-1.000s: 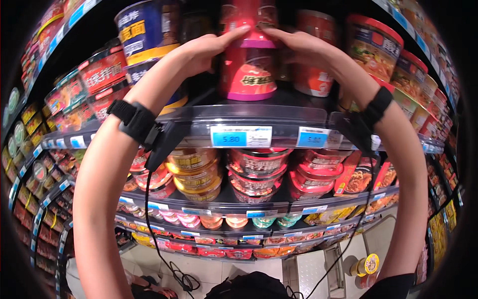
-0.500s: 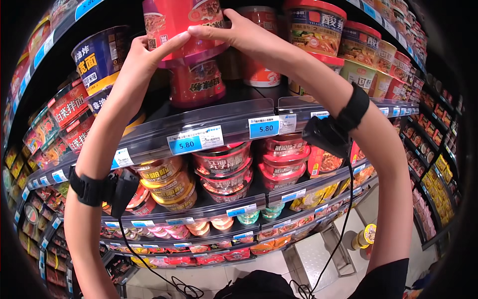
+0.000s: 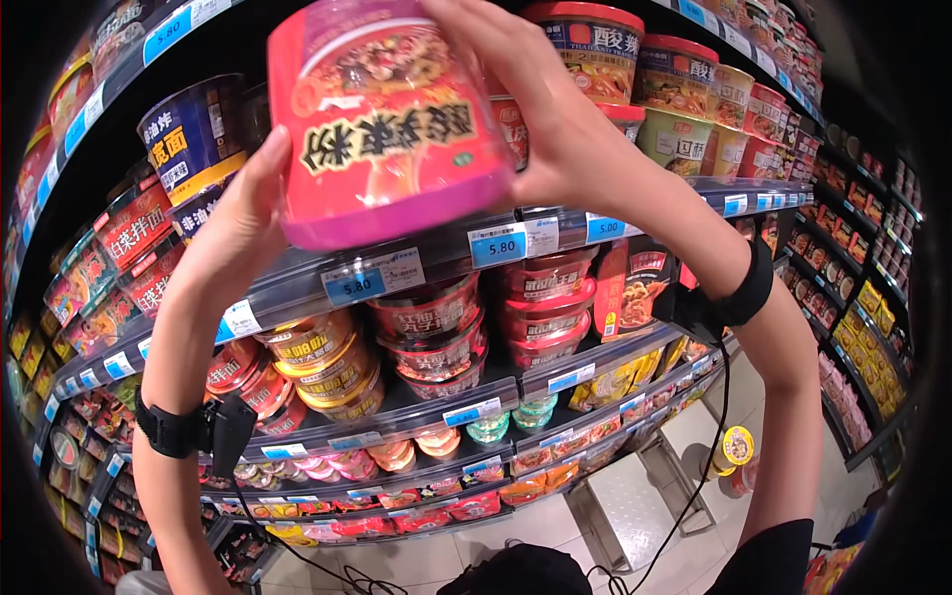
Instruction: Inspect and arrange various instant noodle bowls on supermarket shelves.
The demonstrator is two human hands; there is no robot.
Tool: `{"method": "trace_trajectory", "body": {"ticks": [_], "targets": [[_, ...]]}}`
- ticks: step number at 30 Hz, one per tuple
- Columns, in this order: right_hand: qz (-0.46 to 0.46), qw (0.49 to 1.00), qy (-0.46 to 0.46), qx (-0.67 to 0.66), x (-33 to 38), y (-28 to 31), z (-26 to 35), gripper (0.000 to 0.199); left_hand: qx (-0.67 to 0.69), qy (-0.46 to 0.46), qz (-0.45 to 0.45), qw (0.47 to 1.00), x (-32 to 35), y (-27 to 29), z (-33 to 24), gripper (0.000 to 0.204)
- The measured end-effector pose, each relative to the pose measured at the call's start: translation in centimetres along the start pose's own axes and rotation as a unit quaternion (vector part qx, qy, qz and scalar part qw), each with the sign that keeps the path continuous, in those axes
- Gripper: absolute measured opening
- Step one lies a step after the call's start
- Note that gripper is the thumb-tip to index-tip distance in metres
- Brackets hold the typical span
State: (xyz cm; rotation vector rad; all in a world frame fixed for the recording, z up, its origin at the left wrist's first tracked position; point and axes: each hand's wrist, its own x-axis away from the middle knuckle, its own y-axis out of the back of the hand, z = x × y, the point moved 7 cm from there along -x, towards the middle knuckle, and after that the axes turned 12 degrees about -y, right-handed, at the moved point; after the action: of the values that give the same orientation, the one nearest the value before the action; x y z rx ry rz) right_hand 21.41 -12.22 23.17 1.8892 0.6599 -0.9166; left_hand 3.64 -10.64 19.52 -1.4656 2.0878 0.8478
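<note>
A large red instant noodle tub (image 3: 382, 149) with a purple rim is held up in front of the upper shelf. Its print stands upside down, and the purple rim faces downward. My left hand (image 3: 238, 213) presses against the tub's left side, with the thumb showing and the other fingers hidden behind. On the opposite side, my right hand (image 3: 540, 114) grips it near the upper edge, its fingertips partly out of view. The tub hides much of the shelf behind it. Both wrists wear black straps with small devices.
Blue noodle tubs (image 3: 193, 139) stand left on the upper shelf, and stacked red-lidded tubs (image 3: 585, 55) stand right. A price rail (image 3: 436, 263) runs below my hands. Lower shelves carry red bowls (image 3: 431, 337) and yellow bowls (image 3: 322, 362). A metal step stool (image 3: 630, 501) sits on the floor.
Both hands have brought the red tub away from the shelf, closer and lower, so it looks larger. My right hand has moved right around its side.
</note>
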Motion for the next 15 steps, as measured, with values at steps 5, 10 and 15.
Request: {"method": "trace_trajectory", "body": {"ticks": [5, 10, 15], "targets": [[-0.046, 0.999, 0.004, -0.016, 2.6, 2.4, 3.5, 0.095, -0.036, 0.068, 0.141, 0.987, 1.2, -2.5, 0.2, 0.076], [-0.07, 0.841, -0.378, -0.38, 10.3, 2.5, 1.4, 0.076, -0.133, 0.016, -0.026, 0.991, -1.1, -0.5, 0.2, 0.03], [-0.029, 0.571, -0.609, -0.55, 18.2, 1.2, 2.3, 0.063, -0.326, 0.077, -0.206, 0.919, -4.3, 5.5, 1.7, 0.088]]}}
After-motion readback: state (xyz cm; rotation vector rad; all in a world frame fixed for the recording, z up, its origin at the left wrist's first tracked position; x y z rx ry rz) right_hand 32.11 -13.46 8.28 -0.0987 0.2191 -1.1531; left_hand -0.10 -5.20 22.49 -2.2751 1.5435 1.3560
